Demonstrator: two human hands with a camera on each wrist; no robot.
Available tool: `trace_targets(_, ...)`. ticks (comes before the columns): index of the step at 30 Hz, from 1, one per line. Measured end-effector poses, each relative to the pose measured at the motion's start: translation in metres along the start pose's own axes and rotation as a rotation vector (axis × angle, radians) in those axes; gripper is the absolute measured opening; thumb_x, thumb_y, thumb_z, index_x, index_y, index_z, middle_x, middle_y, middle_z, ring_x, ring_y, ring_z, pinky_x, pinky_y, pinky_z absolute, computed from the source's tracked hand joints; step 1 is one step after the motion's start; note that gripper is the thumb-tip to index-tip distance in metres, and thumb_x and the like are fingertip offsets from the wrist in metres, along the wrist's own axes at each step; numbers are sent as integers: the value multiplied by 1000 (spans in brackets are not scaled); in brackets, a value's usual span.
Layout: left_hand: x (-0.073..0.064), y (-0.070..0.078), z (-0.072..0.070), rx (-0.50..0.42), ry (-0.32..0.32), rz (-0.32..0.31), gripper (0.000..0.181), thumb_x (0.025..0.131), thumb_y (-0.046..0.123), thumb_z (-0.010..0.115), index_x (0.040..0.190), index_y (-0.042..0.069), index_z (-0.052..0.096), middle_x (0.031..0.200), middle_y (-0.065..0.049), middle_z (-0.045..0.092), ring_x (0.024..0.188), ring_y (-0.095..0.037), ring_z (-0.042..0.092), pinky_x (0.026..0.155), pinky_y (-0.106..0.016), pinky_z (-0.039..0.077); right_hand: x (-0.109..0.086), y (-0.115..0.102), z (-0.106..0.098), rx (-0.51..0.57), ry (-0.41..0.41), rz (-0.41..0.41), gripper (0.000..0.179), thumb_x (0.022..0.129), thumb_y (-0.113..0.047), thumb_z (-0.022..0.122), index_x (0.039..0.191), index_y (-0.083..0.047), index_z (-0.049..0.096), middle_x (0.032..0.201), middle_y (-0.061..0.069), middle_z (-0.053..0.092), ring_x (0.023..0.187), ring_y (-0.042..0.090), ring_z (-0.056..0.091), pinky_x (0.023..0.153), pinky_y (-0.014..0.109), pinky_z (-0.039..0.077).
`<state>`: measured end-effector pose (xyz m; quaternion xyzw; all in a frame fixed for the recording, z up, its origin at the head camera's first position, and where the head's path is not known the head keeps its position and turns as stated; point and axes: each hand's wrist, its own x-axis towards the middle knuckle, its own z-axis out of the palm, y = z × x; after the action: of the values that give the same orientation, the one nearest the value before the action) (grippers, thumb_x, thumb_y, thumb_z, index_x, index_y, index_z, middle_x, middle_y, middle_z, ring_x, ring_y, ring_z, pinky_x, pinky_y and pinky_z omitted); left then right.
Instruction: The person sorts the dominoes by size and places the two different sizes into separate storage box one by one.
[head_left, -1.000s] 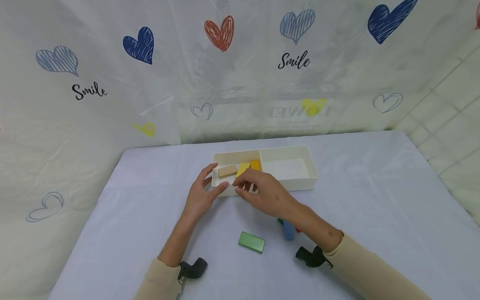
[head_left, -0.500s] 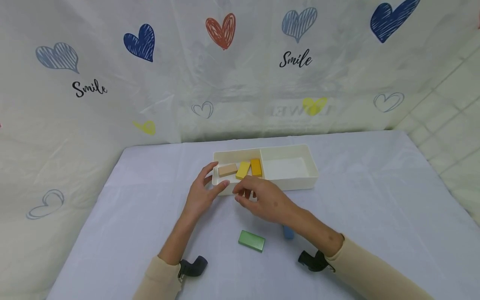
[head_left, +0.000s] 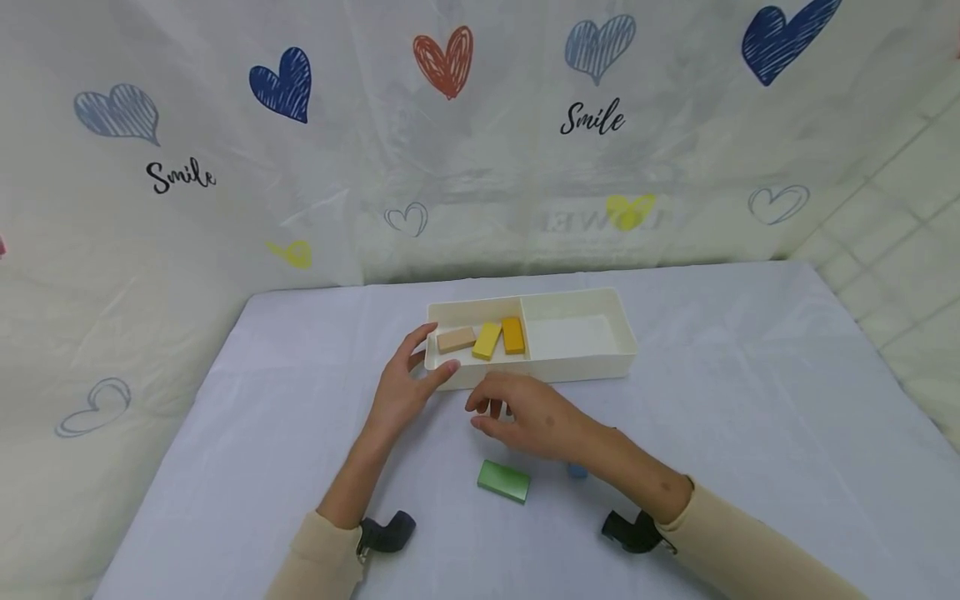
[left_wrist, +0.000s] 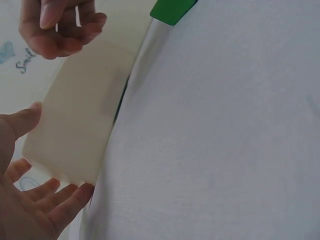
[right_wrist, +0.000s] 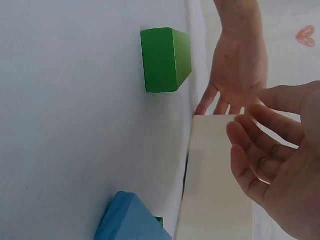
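A white two-part box [head_left: 581, 370] stands toward the far side of the table. Its left compartment holds a tan block [head_left: 456, 340], a yellow block [head_left: 487, 342] and an orange block [head_left: 513, 335]. My left hand [head_left: 400, 390] holds the box's left end, thumb at the front rim and fingers against the end wall, as the left wrist view shows. In front of the box, my right hand [head_left: 536, 417] hovers with loosely bent fingers and nothing in them. Nearer me lie a light green block [head_left: 503, 481] and a blue block [head_left: 577, 471], partly hidden by my right forearm.
In the right wrist view, a sliver of another green block [right_wrist: 159, 220] shows behind the blue one. The box's right compartment [head_left: 573, 336] shows its bare floor. A white cloth covers the table [head_left: 255, 467], and a printed curtain [head_left: 480, 150] hangs behind it.
My right hand has drawn back from over the box's front wall toward me, uncovering the yellow and orange blocks. Its forearm now covers more of the blue block. My left hand stays put.
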<state>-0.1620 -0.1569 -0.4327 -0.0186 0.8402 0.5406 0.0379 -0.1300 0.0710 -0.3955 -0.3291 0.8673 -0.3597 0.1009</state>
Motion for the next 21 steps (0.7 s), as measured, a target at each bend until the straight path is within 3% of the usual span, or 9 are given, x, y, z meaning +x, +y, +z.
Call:
trace_targets(12, 2, -2, 0, -13, 0, 3, 72, 90, 38, 82, 153, 41, 45, 165, 3, 42, 148, -31, 49, 104, -54, 54, -3, 8, 2, 18, -99, -2, 16, 99, -21, 73, 113, -14, 75, 105, -10, 70, 91, 3, 63, 84, 30, 59)
trace_targets(21, 2, -1, 1, -12, -5, 0, 73, 90, 38, 81, 153, 40, 45, 166, 2, 40, 149, -32, 48, 106, -55, 53, -10, 13, 2, 24, -170, 41, 16, 97, -23, 74, 112, -16, 75, 107, -7, 72, 93, 7, 65, 81, 27, 56)
